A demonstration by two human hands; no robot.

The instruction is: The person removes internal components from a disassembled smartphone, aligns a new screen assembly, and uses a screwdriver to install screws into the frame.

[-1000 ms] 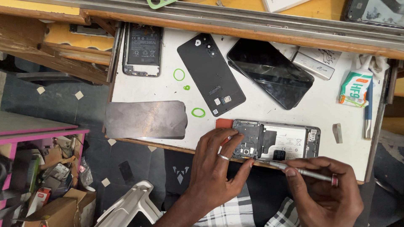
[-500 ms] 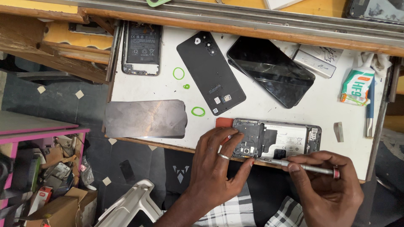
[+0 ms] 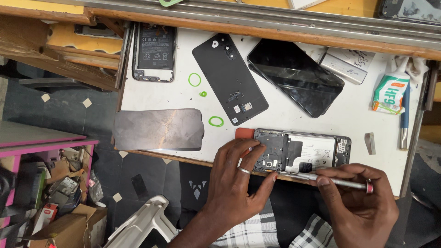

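Note:
An opened phone [image 3: 305, 149] with its back removed lies at the near edge of the white worktable [image 3: 285, 119]. My left hand [image 3: 236, 181] grips the phone's left end, thumb under the edge, fingers on top. My right hand [image 3: 360, 204] holds a thin metal screwdriver [image 3: 328, 180] with a red end. Its tip points left at the phone's lower edge, near my left thumb.
On the table lie a black back cover [image 3: 229, 78], a dark screen panel [image 3: 294, 76], another opened phone [image 3: 154, 53], a grey metal plate [image 3: 158, 130], green rubber rings [image 3: 216, 121], a small glue packet [image 3: 390, 92] and a blue pen [image 3: 404, 121]. Boxes and scrap [image 3: 50, 202] clutter the floor at left.
My right hand and the screwdriver have shifted slightly left along the phone's lower edge. My left hand keeps its hold on the phone.

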